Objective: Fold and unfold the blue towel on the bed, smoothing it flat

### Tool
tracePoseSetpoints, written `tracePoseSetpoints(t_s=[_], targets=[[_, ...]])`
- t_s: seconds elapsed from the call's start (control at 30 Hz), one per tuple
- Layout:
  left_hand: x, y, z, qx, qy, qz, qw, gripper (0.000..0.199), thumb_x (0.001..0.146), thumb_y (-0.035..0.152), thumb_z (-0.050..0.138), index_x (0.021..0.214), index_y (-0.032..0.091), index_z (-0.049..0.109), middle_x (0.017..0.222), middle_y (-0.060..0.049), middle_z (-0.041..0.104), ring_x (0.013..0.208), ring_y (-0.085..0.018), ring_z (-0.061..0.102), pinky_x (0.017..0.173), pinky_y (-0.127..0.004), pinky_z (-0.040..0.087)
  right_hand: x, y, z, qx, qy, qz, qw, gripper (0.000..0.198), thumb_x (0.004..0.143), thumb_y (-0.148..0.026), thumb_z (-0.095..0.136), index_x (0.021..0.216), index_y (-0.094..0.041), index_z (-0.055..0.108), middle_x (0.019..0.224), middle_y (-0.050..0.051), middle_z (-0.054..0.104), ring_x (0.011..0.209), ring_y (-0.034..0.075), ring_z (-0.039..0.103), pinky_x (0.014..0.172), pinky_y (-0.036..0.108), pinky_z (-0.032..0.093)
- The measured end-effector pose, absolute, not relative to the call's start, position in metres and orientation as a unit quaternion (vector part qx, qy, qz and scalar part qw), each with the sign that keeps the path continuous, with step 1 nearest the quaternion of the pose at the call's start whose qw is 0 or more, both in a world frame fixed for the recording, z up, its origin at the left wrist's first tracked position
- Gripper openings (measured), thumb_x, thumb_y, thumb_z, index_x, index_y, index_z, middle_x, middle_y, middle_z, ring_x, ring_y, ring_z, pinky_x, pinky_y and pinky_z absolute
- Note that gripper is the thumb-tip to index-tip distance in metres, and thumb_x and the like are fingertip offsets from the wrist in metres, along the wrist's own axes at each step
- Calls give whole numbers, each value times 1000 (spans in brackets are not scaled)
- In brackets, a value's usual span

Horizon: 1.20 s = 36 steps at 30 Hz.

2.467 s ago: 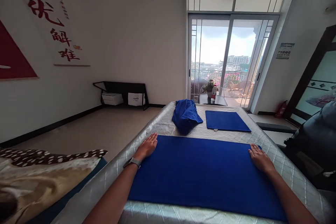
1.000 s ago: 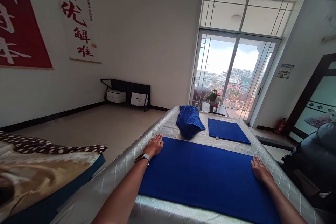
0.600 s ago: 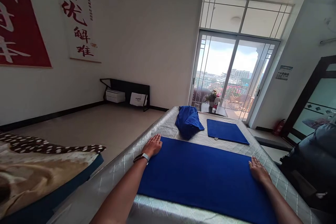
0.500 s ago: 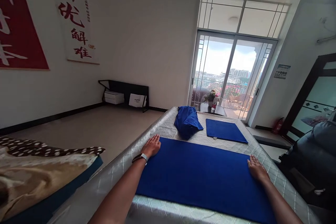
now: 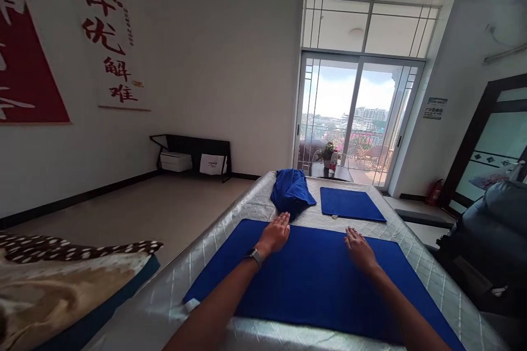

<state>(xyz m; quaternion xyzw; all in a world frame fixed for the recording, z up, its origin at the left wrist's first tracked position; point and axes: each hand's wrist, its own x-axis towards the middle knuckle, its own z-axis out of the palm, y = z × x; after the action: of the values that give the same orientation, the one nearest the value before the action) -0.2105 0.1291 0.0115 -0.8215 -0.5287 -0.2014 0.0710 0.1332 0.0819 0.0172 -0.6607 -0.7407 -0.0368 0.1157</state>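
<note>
A large flat piece of blue cloth [image 5: 313, 274] lies spread over the near part of a silvery quilted mattress [image 5: 428, 263]. My left hand [image 5: 275, 233], with a watch on its wrist, rests open near the cloth's far edge, left of the middle. To the right, my right hand [image 5: 359, 247] lies flat near the same edge, fingers together and stretched out. Beyond the left hand sits a crumpled heap of blue fabric [image 5: 291, 189]. A smaller folded blue cloth [image 5: 352, 204] is on the mattress past the right hand. A white tag shows at the near left corner.
On the left is a bed edge with a tan and brown spotted blanket [image 5: 74, 279]. A black low bench [image 5: 197, 148] stands against the wall. Beyond the mattress are a small table [image 5: 329, 173] and sliding glass doors. A dark bag [image 5: 494, 225] sits at the right.
Both hands have moved inward from the cloth's two sides toward its middle. The view has shifted slightly, and the cloth's left corner now shows.
</note>
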Motion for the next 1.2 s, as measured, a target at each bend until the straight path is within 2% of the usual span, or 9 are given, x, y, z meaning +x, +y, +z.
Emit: tracePoseSetpoints(t_s=[0.07, 0.1, 0.27, 0.43, 0.53, 0.67, 0.9, 1.1, 1.2], targets=[[-166, 126, 5, -852, -482, -194, 64, 55, 103, 32, 27, 152, 15, 44, 157, -10, 46, 148, -19, 37, 121, -35, 31, 89, 86, 19, -625, -773, -10, 112, 60, 103, -35, 23, 157, -11, 33, 163, 12, 33, 153, 21, 25, 124, 40, 18], [-148, 125, -1, -864, -461, -194, 60, 55, 104, 32, 26, 153, 15, 43, 157, -10, 45, 148, -19, 36, 122, -35, 30, 71, 87, 18, -608, -787, 1, 108, 60, 103, -35, 23, 157, -11, 32, 163, 12, 32, 153, 21, 24, 124, 40, 18], [-112, 130, -38, -879, -436, -188, 42, 56, 103, 27, 22, 155, 14, 39, 157, -14, 44, 149, -22, 34, 122, -44, 30, 28, 92, 4, -578, -811, 44, 78, 62, 100, -27, 24, 159, -7, 27, 166, 14, 24, 154, 23, 18, 125, 42, 15], [-122, 134, -42, -869, -467, -165, 11, 57, 104, 32, 22, 155, 14, 39, 161, -14, 38, 151, -24, 30, 124, -46, 26, 35, 94, -2, -609, -786, 58, 85, 64, 103, -40, 16, 159, -11, 26, 166, 10, 24, 155, 21, 17, 125, 41, 11], [-145, 135, -32, -852, -505, -141, -9, 57, 104, 33, 23, 155, 14, 39, 162, -13, 36, 151, -24, 29, 124, -44, 24, 58, 95, 1, -633, -768, 60, 72, 67, 103, -45, 15, 160, -12, 24, 167, 8, 21, 155, 20, 15, 125, 41, 11], [-213, 140, -22, -808, -578, -116, -5, 56, 105, 33, 22, 156, 17, 37, 163, -11, 35, 152, -23, 28, 123, -43, 23, 122, 91, 0, -679, -731, 43, 49, 68, 102, -44, 14, 160, -12, 22, 167, 7, 21, 155, 19, 15, 126, 40, 10], [-342, 152, -25, -704, -706, -77, 17, 56, 105, 31, 23, 157, 13, 35, 164, -15, 30, 152, -27, 27, 121, -47, 26, 271, 86, -24, -763, -644, -21, 61, 65, 99, -37, 20, 157, -9, 32, 164, 13, 30, 153, 22, 23, 125, 45, 19], [-357, 153, -30, -704, -705, -79, 38, 58, 104, 30, 22, 155, 7, 36, 163, -20, 31, 151, -29, 29, 120, -48, 28, 315, 92, -44, -789, -609, -20, 76, 70, 99, -40, 19, 157, -2, 28, 165, 14, 26, 154, 24, 21, 125, 43, 20], [-354, 152, -32, -698, -709, -88, 48, 58, 103, 29, 23, 155, 10, 37, 162, -17, 34, 151, -28, 30, 120, -48, 28, 309, 90, -41, -795, -600, -18, 82, 70, 99, -41, 17, 157, -4, 27, 166, 14, 26, 154, 24, 22, 125, 44, 21]])
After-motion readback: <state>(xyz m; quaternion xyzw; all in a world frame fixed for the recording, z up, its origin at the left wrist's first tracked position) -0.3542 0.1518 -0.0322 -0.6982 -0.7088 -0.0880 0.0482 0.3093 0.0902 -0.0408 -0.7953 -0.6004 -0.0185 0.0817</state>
